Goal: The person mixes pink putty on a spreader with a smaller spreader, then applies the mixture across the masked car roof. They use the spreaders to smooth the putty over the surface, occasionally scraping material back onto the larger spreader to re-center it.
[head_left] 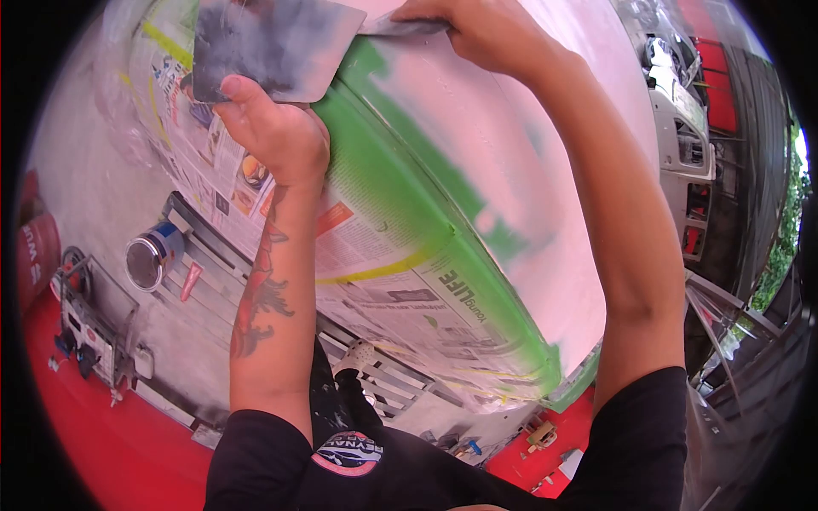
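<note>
My left hand (pixel 277 140) grips the lower edge of a flat board (pixel 273 51) smeared with grey and white paste, thumb laid on its face. Closed around a thin grey filler spreader (pixel 409 25) is my right hand (pixel 490 34), at the top of the view. The spreader's tip lies close to the board's right corner. Below both hands stretches a vehicle body panel (pixel 477 128), pinkish white with patches of green. Its green lower edge (pixel 366 153) borders masking newspaper (pixel 400 298) held by yellow tape (pixel 392 268).
A metal paint can (pixel 153 260) and a red tube (pixel 191 281) rest on a slatted grey bench (pixel 221 285) at left. A wheeled machine (pixel 94 332) stands on the red floor (pixel 128 451). White vehicle parts (pixel 682 128) are at far right.
</note>
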Motion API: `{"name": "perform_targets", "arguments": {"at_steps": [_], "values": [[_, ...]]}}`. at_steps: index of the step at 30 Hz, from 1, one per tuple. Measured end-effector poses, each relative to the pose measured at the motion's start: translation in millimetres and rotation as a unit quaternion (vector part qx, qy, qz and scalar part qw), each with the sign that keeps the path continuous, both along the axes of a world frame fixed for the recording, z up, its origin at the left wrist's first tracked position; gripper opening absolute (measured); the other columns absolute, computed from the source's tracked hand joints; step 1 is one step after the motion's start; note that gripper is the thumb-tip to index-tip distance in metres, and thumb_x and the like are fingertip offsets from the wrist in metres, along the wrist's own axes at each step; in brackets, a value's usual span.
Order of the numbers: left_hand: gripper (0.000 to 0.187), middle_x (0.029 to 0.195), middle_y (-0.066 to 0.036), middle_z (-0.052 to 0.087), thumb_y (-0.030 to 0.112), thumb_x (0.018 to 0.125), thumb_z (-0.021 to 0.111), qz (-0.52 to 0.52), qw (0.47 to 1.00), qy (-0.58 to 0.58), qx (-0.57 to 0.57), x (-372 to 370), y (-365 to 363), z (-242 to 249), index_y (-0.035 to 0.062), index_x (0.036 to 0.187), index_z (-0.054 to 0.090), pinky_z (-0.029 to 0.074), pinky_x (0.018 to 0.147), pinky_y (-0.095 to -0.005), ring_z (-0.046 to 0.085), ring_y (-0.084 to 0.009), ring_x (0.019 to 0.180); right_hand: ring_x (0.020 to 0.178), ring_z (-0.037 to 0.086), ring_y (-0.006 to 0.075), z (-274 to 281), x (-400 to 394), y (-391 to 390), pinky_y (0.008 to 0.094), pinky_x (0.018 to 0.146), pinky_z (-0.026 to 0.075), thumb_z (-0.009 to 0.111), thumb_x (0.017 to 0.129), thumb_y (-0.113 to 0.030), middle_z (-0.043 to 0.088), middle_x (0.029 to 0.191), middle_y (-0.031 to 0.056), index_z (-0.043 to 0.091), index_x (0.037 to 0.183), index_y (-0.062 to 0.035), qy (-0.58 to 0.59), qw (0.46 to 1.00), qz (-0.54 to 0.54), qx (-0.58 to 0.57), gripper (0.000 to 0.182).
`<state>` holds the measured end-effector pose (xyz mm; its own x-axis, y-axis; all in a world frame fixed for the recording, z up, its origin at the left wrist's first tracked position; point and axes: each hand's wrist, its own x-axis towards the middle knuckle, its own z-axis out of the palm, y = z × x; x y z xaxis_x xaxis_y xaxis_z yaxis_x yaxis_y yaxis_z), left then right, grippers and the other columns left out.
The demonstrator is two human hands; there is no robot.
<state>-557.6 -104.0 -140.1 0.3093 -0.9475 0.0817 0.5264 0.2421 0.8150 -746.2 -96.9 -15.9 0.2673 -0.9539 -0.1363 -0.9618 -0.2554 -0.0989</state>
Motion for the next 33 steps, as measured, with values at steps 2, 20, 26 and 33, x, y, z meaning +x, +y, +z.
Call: {"name": "perform_targets", "arguments": {"at_steps": [2,20,26,33], "values": [[0.065,0.128,-0.016,0.049,0.052,0.097,0.047,0.0,1.0,-0.022,-0.012,2,-1,-2,-0.0047,0.127,0.038,0.048,0.096,-0.0342,0.054,-0.0237,0.113,0.109,0.061,0.0266,1,1,10,0.0405,0.09,0.046,0.047,0.076,0.002,0.067,0.114,0.0089,0.069,0.11,-0.0105,-0.002,1.0,0.005,0.029,0.042],[0.065,0.125,-0.015,0.051,0.053,0.096,0.049,-0.011,0.999,-0.038,0.009,3,-3,6,-0.0053,0.124,0.041,0.05,0.09,-0.0329,0.055,-0.0228,0.109,0.123,0.05,0.0174,15,-3,213,0.0402,0.098,0.041,0.061,0.071,0.006,0.054,0.135,-0.0064,0.061,0.125,-0.0252,0.053,0.995,-0.009,0.089,0.062],[0.045,0.126,-0.019,0.052,0.034,0.102,0.036,-0.017,0.998,-0.04,0.054,0,2,23,-0.0061,0.122,0.044,0.052,0.095,-0.0388,0.058,-0.0297,0.112,0.124,0.049,0.0172,16,-5,273,0.0403,0.099,0.04,0.061,0.071,0.006,0.054,0.135,-0.0067,0.059,0.127,-0.027,0.041,0.992,-0.046,0.106,0.066],[0.046,0.126,-0.021,0.051,0.033,0.102,0.037,-0.001,0.999,-0.041,0.022,-3,0,19,-0.0082,0.123,0.04,0.051,0.096,-0.0411,0.057,-0.0312,0.112,0.125,0.049,0.017,19,-12,338,0.0398,0.1,0.039,0.061,0.071,0.006,0.053,0.137,-0.0073,0.058,0.129,-0.0279,0.038,0.987,-0.086,0.131,0.068]]}}
